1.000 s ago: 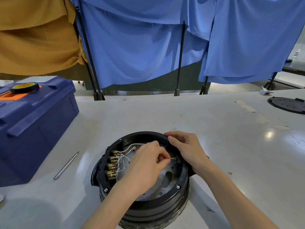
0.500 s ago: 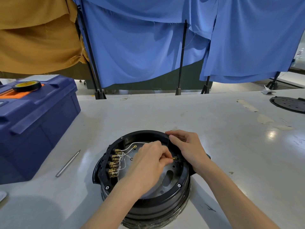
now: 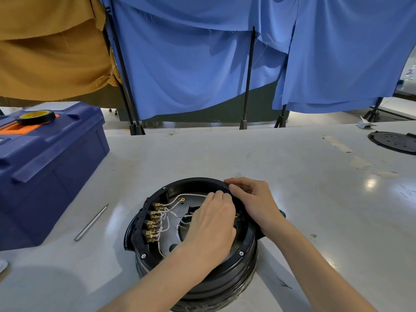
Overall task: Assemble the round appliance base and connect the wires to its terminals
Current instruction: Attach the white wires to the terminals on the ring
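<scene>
Obs.: round appliance base [image 3: 194, 181] sits open side up at near edge of table [image 3: 225, 154], approx. centre.

Hands:
- R hand [image 3: 253, 202] grips base rim on far-right side, fingers curled over the edge; steadies the unit.
- L hand [image 3: 211, 225] reaches inside, fingers curled toward right inner wall. It appears to pinch a small brass connector [image 3: 236, 216]; only the tip shows past the knuckles, fingertips hidden.

Done so far (est.):
- Black inner ring looks fastened; screw heads [image 3: 241, 252] visible on near rim.
- Row of brass terminals [image 3: 153, 221] on left inner wall; white wires [image 3: 167, 225] run to most of them, seating can't be confirmed.

Left to do (est.):
- Connector in L hand not visibly seated on right-side terminal; contact pt. hidden.
- One white lead w/ ring lug [image 3: 181, 200] lies loose on metal plate near far side, not attached.
- Base is open. Black perforated disc [image 3: 396, 143] at far right edge of table is prob. the cover, not yet fitted.
- Est. roughly mid-task: wiring mostly in, closing-up outstanding.

Other: blue toolbox [image 3: 51, 167] at left edge w/ tape roll [image 3: 36, 117] on its lid; thin metal rod [image 3: 92, 221] on table btwn. toolbox and base, untouched.
</scene>
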Tool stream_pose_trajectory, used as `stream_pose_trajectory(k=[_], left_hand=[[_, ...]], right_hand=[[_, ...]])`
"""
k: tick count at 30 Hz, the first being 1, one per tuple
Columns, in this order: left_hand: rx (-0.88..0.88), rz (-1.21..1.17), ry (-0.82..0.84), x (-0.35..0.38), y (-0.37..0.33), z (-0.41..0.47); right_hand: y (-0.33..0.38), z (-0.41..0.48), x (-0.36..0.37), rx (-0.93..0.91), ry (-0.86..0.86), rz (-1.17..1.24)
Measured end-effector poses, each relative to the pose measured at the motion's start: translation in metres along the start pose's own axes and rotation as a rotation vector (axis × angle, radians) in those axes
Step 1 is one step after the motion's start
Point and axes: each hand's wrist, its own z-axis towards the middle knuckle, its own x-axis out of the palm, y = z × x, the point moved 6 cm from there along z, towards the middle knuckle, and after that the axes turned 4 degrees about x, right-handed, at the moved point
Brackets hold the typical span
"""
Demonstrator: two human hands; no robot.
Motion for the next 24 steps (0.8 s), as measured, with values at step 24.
stream_pose_trajectory(k=[24], left_hand=[[-0.041, -0.053, -0.024, 0.000, -0.003, 0.007]], right_hand=[[0.008, -0.002, 0.004, -0.005, -0.027, -0.124]])
